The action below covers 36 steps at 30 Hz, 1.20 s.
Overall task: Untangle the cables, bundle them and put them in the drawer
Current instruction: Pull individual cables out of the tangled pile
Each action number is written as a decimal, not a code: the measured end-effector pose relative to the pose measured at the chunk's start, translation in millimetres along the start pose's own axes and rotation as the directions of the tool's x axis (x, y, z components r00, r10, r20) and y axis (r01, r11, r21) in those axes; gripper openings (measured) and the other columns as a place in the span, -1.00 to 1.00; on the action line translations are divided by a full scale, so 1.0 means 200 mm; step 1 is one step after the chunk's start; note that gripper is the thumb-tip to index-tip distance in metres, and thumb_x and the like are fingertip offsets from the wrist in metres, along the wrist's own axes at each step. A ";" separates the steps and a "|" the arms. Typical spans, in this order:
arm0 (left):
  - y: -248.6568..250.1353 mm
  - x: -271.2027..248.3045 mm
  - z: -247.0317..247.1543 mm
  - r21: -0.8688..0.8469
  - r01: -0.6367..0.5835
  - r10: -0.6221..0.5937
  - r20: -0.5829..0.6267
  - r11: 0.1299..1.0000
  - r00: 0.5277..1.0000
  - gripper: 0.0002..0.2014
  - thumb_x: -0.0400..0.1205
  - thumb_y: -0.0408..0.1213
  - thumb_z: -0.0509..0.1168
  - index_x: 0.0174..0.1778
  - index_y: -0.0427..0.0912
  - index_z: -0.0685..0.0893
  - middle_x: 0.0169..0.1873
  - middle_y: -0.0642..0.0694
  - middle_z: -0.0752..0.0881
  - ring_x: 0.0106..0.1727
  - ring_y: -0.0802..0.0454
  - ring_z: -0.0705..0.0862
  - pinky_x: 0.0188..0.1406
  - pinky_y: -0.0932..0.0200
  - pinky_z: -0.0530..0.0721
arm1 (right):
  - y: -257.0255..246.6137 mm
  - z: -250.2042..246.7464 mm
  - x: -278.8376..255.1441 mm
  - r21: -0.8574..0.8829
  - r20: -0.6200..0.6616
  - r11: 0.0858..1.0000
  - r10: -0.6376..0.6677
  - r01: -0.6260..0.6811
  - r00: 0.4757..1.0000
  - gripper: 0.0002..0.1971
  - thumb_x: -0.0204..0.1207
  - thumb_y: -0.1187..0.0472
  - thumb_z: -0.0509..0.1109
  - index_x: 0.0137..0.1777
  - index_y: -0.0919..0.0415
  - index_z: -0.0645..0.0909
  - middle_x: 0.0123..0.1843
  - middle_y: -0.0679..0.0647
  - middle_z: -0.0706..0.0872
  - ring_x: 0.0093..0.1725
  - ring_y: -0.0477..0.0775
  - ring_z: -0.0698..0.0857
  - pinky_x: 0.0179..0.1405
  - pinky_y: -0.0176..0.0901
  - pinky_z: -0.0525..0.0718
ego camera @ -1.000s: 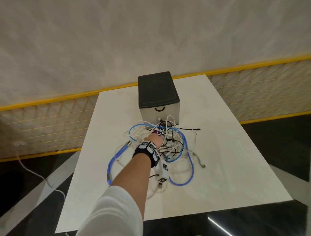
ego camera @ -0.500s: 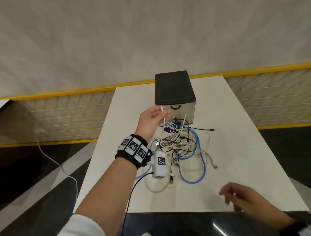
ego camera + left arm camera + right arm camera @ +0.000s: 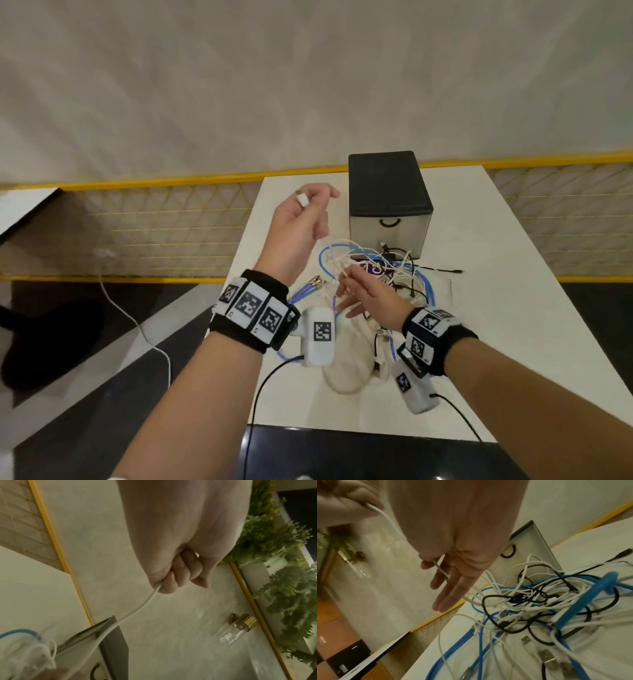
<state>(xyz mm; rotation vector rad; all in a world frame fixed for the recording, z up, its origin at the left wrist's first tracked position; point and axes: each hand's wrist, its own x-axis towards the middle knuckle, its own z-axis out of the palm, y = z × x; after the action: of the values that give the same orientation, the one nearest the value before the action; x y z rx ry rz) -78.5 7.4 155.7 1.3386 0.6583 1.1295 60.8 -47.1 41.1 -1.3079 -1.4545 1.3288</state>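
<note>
A tangle of blue, white and black cables [image 3: 387, 270] [image 3: 530, 601] lies on the white table [image 3: 513, 325], just in front of a small drawer unit [image 3: 387, 185] [image 3: 534, 543]. The unit has a black top and a grey front with a black handle, and its drawer is closed. My left hand [image 3: 301, 219] [image 3: 180, 572] is raised left of the unit and grips the plug end of a white cable [image 3: 137, 609]. This cable runs down into the tangle. My right hand [image 3: 366, 294] [image 3: 462, 555] hovers over the tangle's left side. It pinches the same white cable [image 3: 442, 572] lower down, with its other fingers stretched out.
A yellow-railed mesh fence [image 3: 154, 233] runs behind and left of the table. Dark floor lies to the left, with a loose white cord [image 3: 137, 325] on it. Green plants [image 3: 283, 547] and a wall lamp [image 3: 240, 626] show in the left wrist view. The table's near edge is under my wrists.
My left hand has lifted the white cable's end higher and to the left. My right hand has come in from the lower right and taken hold of that cable above the tangle.
</note>
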 end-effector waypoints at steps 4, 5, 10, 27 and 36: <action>0.02 -0.04 -0.05 0.203 0.017 -0.034 0.079 0.979 0.996 -0.76 0.79 -0.18 0.17 -0.01 -0.08 0.75 -0.63 0.15 0.31 -0.57 0.17 0.19 -0.51 0.26 0.21 | -0.06 -0.08 0.04 -0.008 -0.102 1.000 0.018 -0.019 0.995 -0.79 0.76 0.20 0.03 -0.04 0.21 0.44 -0.15 0.08 0.50 -0.24 0.08 0.80 -0.27 -0.02 0.74; 0.02 -0.04 -0.05 0.331 0.024 -0.058 0.095 0.943 0.994 -0.77 0.79 -0.15 0.18 0.11 -0.07 0.75 -0.61 0.06 0.36 -0.58 0.19 0.23 -0.51 0.27 0.24 | -0.08 -0.10 0.05 -0.030 -0.133 1.000 -0.001 -0.003 0.991 -0.79 0.76 0.18 0.05 -0.05 0.22 0.45 -0.15 0.10 0.49 -0.27 0.16 0.81 -0.33 0.00 0.75; -0.09 -0.03 0.01 0.804 0.162 -0.407 0.107 0.572 0.907 -0.57 0.79 0.07 0.04 0.44 -0.11 0.52 -0.39 -0.15 0.70 -0.41 0.13 0.62 -0.15 0.04 0.68 | -0.24 -0.14 0.05 -0.165 -0.183 0.977 -0.162 0.132 0.970 -0.80 0.75 0.21 0.08 -0.02 0.26 0.48 -0.36 0.01 0.62 -0.49 0.21 0.74 -0.60 -0.17 0.67; 0.05 0.10 -0.08 0.899 -0.050 0.122 -0.004 0.436 0.993 -0.56 0.81 -0.23 0.07 0.61 0.18 0.32 -0.35 -0.04 0.69 -0.29 -0.10 0.72 -0.16 -0.03 0.72 | -0.10 -0.28 0.10 -0.468 -0.176 0.883 -0.073 -0.018 0.982 -0.71 0.75 0.10 0.07 -0.17 0.10 0.51 -0.36 -0.05 0.49 -0.63 -0.18 0.47 -0.62 -0.38 0.44; -0.17 0.09 0.01 0.971 -0.007 -0.444 0.117 0.241 0.889 -0.54 0.81 -0.13 0.08 0.65 0.07 0.19 -0.27 -0.13 0.83 -0.42 -0.05 0.73 -0.12 -0.07 0.81 | -0.17 -0.32 0.12 -0.683 -0.151 0.730 -0.155 0.010 0.976 -0.79 0.73 0.11 0.12 -0.12 0.02 0.51 -0.38 -0.20 0.53 -0.35 -0.25 0.51 -0.34 -0.31 0.39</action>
<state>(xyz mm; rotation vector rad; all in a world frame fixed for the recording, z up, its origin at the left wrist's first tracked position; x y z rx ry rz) -61.0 26.5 127.4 2.3290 1.3154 0.0247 110.5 -8.1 83.5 -1.7421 -1.9165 0.5621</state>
